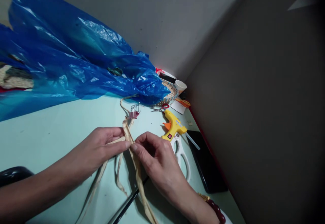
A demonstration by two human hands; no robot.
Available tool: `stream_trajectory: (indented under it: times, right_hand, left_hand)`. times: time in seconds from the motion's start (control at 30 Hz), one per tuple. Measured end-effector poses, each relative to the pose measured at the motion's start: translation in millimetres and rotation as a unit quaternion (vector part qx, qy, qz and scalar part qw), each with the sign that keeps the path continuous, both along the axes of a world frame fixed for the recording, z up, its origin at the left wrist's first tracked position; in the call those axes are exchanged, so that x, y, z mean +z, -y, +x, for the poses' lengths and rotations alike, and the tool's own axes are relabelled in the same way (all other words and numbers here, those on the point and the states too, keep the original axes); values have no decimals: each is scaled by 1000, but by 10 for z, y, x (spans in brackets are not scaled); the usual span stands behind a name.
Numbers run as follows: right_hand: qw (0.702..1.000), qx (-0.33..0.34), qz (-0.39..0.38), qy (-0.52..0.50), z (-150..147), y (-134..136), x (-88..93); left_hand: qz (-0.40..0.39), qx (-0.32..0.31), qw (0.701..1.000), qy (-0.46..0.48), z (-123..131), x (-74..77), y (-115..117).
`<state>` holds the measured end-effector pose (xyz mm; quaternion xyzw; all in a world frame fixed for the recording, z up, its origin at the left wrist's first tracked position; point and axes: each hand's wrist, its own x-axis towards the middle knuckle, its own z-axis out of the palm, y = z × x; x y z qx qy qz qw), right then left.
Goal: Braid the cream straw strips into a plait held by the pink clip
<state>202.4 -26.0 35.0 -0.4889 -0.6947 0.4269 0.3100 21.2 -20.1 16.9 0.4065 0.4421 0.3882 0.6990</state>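
My left hand and my right hand meet at the middle of the pale green table, both pinching tan straw-like strips. The strips are plaited above my fingers and run up to a small binder clip. Below my hands the loose strip ends trail toward me. My left fingers are closed on one strip, my right thumb and forefinger on another. A red bead bracelet sits on my right wrist.
A large blue plastic bag lies across the back left. A yellow glue gun, white-handled shears, red scissors, a paper cup and a black phone are at the right, by the grey walls. A black cord crosses under the strips.
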Motion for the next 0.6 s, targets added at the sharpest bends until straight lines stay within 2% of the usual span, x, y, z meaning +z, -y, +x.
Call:
stream_trajectory:
  times: [0.3, 0.43, 0.6]
  right_hand:
    - [998, -55, -26, 4, -91, 12, 19]
    - [996, -60, -63, -37, -99, 11, 2]
    - [992, -71, -74, -74, -82, 26, -26]
  left_hand:
    - [15, -1, 1000, -15, -17, -5, 27]
    - [6, -13, 999, -32, -14, -8, -1]
    - [-8, -5, 1000, -3, 1, -4, 7]
